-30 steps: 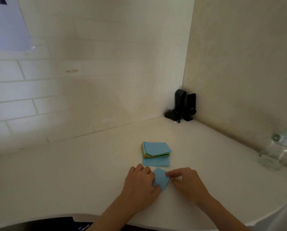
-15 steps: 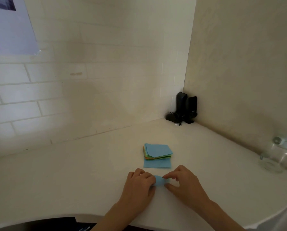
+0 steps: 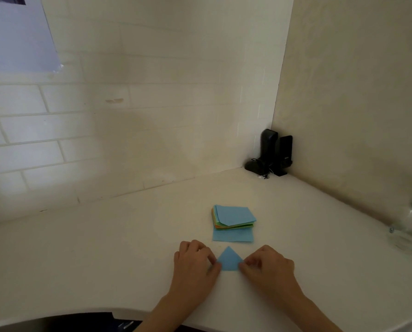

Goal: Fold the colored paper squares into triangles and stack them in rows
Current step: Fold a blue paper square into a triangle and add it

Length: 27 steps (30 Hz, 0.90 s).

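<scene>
1. One folded blue triangle [image 3: 229, 259] lies on the table [image 3: 104, 259].
2. One stack of colored paper squares [image 3: 233, 218] is there; the number of sheets in it cannot be told.
3. One single blue square [image 3: 232, 236] lies flat, partly under the stack.
4. Two hands are in view: the left hand [image 3: 195, 267] and the right hand [image 3: 268, 268].
5. Two black upright devices [image 3: 275, 152] stand in the corner.
6. One glass jar [image 3: 411, 231] is at the right edge.

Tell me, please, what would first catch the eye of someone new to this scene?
The small blue paper triangle at the near edge of the pale table, held at its corners by the left hand and right hand. Just behind it sits a stack of coloured paper squares, blue on top.
</scene>
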Available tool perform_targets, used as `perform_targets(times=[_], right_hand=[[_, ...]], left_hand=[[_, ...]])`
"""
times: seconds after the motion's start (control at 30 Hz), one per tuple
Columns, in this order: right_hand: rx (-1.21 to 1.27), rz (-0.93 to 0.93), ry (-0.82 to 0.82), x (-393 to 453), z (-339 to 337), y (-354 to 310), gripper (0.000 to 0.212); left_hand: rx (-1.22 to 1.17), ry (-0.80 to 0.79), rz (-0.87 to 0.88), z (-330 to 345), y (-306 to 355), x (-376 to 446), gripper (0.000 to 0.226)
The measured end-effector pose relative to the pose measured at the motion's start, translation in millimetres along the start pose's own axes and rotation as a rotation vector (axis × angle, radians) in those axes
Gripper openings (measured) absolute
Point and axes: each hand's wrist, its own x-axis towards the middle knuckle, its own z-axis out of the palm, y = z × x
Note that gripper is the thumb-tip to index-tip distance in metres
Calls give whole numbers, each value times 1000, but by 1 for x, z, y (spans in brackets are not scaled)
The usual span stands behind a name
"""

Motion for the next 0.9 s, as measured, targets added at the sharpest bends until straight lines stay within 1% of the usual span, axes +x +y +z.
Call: perform_targets(times=[0.13, 0.27, 0.33, 0.43, 0.5, 0.67, 0.8, 0.9], right_hand=[[-8, 2, 65, 2, 6, -6, 27], [-45, -17, 98, 3, 12, -5, 30], [-71, -29, 106, 3, 13, -4, 29], [-56, -33, 91, 2, 12, -2, 23], [-26, -36, 59, 2, 9, -1, 18], [71, -19, -19, 4, -1, 1, 11], [107, -12, -57, 3, -4, 4, 11], [144, -13, -31, 1, -2, 5, 15]], left_hand=[[71, 61, -38, 7, 8, 1, 33], [125, 104, -63, 10, 11, 3, 37], [132, 90, -62, 12, 9, 3, 37], [105, 23, -75, 9, 7, 4, 37], [85, -38, -85, 8, 4, 4, 32], [-7, -90, -104, -2, -2, 5, 20], [-59, -123, -98, -8, -4, 5, 14], [-72, -118, -33, -10, -2, 2, 20]])
